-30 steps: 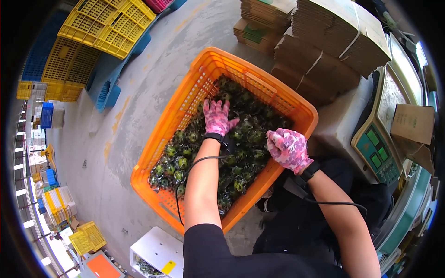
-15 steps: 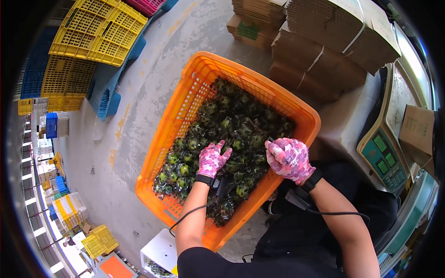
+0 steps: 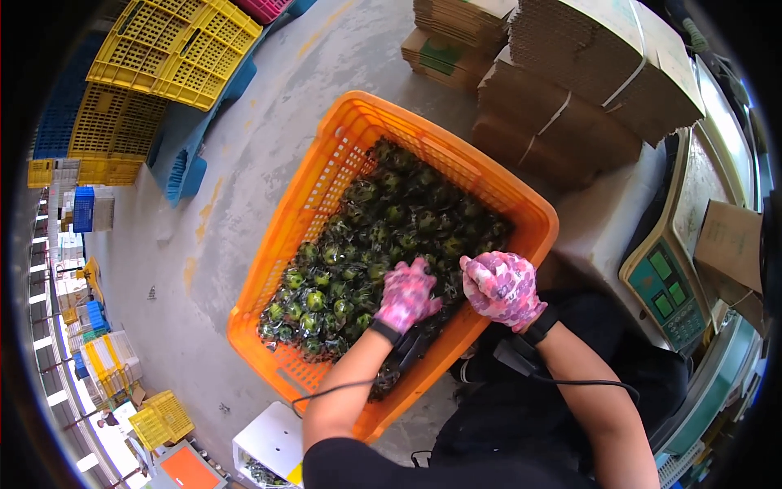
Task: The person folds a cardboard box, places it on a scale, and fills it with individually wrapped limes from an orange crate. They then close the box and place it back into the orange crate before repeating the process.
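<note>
A large orange plastic crate (image 3: 273, 236) holds a heap of small, round green produce (image 3: 314, 300) in clear, shiny wrapping; its exact kind I cannot make out. My left hand (image 3: 407, 295), in a pink floral glove, is over the right part of the heap, slightly blurred. Its thumb stands apart from the fingers, and nothing shows in its grasp. Beside the crate's right rim, my right hand (image 3: 501, 289) in a matching glove is curled closed. Whatever its fingers hold, if anything, is hidden. Dark bands with cabled devices circle both wrists.
Flattened cardboard bundles (image 3: 562, 122) are stacked at the far right, near a weighing scale (image 3: 664, 285) and a small carton (image 3: 731, 244). Yellow crates (image 3: 175, 49) stand on a blue pallet (image 3: 186, 167) at the far left. A white box (image 3: 265, 444) sits near the crate's lower left.
My left hand has moved right and slightly nearer across the heap, toward my right hand. My right hand stays curled beside the rim. The whole view has shifted slightly.
</note>
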The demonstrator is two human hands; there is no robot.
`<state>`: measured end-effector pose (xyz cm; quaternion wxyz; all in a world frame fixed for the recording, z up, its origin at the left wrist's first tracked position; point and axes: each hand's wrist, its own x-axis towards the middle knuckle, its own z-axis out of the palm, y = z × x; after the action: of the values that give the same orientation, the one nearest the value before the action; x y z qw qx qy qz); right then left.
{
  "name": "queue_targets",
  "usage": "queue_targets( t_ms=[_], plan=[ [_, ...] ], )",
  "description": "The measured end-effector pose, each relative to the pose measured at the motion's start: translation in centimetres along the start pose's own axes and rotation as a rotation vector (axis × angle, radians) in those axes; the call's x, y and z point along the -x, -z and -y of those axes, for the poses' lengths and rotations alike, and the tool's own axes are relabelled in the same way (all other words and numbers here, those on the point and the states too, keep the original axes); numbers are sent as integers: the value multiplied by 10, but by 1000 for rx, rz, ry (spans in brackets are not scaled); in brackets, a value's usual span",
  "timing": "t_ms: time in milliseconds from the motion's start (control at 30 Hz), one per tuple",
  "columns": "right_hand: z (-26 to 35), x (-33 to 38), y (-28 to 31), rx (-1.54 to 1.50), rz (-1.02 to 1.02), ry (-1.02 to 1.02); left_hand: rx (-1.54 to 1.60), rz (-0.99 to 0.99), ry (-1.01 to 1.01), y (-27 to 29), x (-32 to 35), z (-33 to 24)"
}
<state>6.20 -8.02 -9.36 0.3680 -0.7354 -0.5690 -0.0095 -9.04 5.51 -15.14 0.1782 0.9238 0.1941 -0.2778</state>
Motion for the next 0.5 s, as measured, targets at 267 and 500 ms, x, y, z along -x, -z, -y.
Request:
queue_targets(
  t_ms=[267, 500],
  plan=[
    [5, 0, -5, -27, -27, 65, 333, -487, 152, -36, 36, 42],
    [1, 2, -5, -42, -85, 90, 723, -619, 157, -22, 18, 62]
  ],
)
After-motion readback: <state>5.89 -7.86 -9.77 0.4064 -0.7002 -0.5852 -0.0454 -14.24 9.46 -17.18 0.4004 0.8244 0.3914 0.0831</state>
